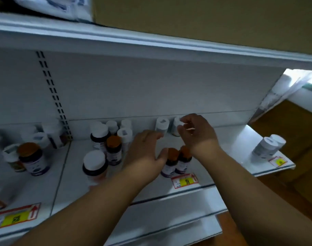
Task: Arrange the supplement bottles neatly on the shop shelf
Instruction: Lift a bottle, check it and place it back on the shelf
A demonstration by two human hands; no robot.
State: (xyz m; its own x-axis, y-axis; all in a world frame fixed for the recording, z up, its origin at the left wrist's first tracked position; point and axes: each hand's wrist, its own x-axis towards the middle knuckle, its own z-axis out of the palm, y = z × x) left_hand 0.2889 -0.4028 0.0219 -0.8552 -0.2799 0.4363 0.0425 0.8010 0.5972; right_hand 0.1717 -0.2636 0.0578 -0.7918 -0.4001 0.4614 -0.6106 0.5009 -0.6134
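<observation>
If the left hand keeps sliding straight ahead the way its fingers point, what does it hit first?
Probably the white-capped bottle standing at the back of the shelf: the left hand points toward it with bare shelf between. Depth is unclear, so it might pass just left of it and reach the back panel.

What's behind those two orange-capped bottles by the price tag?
Behind the two orange-capped bottles stand two white bottles at the back wall. The right hand covers part of one; the left hand hides some shelf.

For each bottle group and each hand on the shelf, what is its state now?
Two orange-capped bottles: upright, side by side, capped.
Two white bottles at back: upright, capped.
Left hand: open, beside the orange-capped pair.
Right hand: fingers at right back bottle's cap; grip unclear.
</observation>
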